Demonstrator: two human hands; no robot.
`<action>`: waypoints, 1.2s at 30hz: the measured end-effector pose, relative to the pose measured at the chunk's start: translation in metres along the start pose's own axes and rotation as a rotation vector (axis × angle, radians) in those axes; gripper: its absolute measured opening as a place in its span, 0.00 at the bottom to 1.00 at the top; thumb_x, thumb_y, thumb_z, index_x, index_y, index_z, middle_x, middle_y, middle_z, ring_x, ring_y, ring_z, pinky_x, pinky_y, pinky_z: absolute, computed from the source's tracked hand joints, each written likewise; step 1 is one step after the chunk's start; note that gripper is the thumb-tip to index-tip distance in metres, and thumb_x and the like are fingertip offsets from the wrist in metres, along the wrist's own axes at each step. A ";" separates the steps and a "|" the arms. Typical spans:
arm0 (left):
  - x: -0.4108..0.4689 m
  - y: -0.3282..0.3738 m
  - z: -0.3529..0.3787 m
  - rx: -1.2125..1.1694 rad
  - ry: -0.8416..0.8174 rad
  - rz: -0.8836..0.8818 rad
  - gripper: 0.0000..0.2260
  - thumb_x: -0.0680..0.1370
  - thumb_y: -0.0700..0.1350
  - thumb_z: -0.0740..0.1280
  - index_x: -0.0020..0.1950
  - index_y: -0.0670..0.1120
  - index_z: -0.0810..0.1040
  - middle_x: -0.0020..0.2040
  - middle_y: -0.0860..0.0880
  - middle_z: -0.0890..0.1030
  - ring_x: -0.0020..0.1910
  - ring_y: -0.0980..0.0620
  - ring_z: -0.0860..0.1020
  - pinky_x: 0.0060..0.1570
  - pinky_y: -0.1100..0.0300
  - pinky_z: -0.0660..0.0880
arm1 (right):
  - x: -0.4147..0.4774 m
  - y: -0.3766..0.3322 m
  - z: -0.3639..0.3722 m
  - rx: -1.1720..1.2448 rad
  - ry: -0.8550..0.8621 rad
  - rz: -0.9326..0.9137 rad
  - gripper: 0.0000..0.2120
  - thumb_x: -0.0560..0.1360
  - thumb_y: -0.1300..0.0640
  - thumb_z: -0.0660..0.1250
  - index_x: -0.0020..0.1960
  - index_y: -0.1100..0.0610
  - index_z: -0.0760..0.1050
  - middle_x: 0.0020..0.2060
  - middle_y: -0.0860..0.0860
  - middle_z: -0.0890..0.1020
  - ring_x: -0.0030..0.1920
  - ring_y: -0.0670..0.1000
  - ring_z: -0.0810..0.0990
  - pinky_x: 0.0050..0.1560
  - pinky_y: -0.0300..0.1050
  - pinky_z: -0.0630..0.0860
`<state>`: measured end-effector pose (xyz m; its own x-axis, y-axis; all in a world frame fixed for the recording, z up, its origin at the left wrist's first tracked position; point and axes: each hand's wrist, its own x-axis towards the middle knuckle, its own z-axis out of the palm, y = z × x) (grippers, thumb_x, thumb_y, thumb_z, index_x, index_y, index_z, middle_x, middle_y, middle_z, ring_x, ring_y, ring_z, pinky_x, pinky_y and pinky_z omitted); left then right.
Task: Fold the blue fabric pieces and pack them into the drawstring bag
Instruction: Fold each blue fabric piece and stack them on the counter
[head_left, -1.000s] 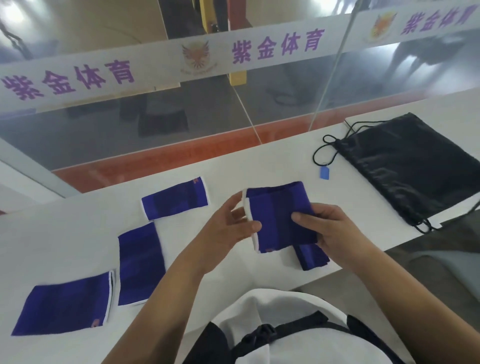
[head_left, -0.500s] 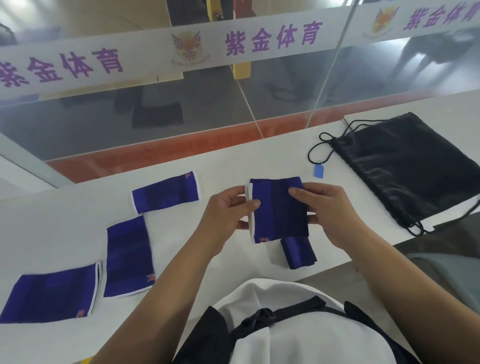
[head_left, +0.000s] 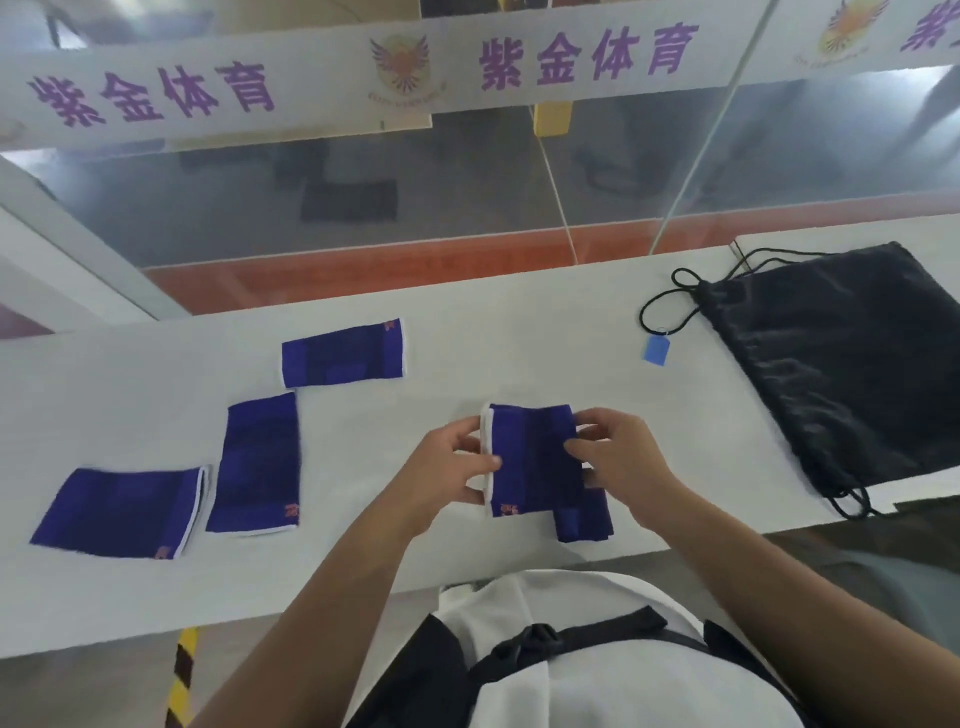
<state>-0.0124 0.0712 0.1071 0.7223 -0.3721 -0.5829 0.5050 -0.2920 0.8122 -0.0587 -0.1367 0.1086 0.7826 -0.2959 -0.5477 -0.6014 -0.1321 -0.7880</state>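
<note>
I hold one blue fabric piece (head_left: 535, 460) with a white edge just above the white table (head_left: 467, 343). My left hand (head_left: 447, 470) pinches its white left edge. My right hand (head_left: 623, 457) grips its right side. Under it, by my right wrist, lies a smaller folded blue piece (head_left: 584, 519). Three more blue pieces lie flat to the left: one at the far middle (head_left: 343, 353), one upright (head_left: 257, 465), one at the near left (head_left: 119, 512). The black drawstring bag (head_left: 841, 364) lies flat at the right, its cord looped toward me.
A small blue tag (head_left: 655, 351) hangs on the bag's cord (head_left: 670, 301). A glass partition (head_left: 467, 197) with a white banner stands right behind the table. The table's near edge runs just in front of my body, with a yellow-black striped marking (head_left: 182, 675) below it.
My hands have shifted the held blue piece a little away from me and narrowed it, my right hand moving to its right edge. The other pieces and the bag lie as before.
</note>
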 end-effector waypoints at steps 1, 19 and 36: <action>-0.003 -0.011 -0.003 -0.006 0.058 -0.027 0.19 0.80 0.36 0.68 0.68 0.52 0.76 0.56 0.41 0.80 0.51 0.47 0.84 0.38 0.57 0.83 | 0.004 0.004 0.012 -0.108 -0.007 -0.024 0.11 0.76 0.65 0.67 0.56 0.55 0.78 0.43 0.53 0.84 0.41 0.57 0.84 0.46 0.60 0.84; -0.024 -0.146 -0.026 0.934 0.563 -0.019 0.25 0.84 0.50 0.58 0.81 0.47 0.57 0.81 0.45 0.58 0.80 0.42 0.56 0.77 0.49 0.55 | 0.016 0.062 0.133 -1.029 -0.452 -0.590 0.28 0.82 0.47 0.59 0.79 0.54 0.59 0.79 0.54 0.59 0.78 0.58 0.57 0.77 0.56 0.58; -0.021 -0.168 -0.055 1.148 0.218 -0.010 0.33 0.83 0.61 0.53 0.82 0.55 0.39 0.82 0.54 0.36 0.81 0.45 0.36 0.77 0.44 0.36 | 0.028 0.084 0.141 -1.393 -0.659 -0.653 0.37 0.81 0.37 0.51 0.82 0.49 0.38 0.82 0.46 0.38 0.78 0.49 0.30 0.77 0.66 0.35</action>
<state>-0.0862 0.1769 -0.0160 0.8431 -0.2386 -0.4818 -0.1320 -0.9605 0.2448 -0.0648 -0.0227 -0.0123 0.6542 0.5172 -0.5518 0.4397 -0.8537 -0.2789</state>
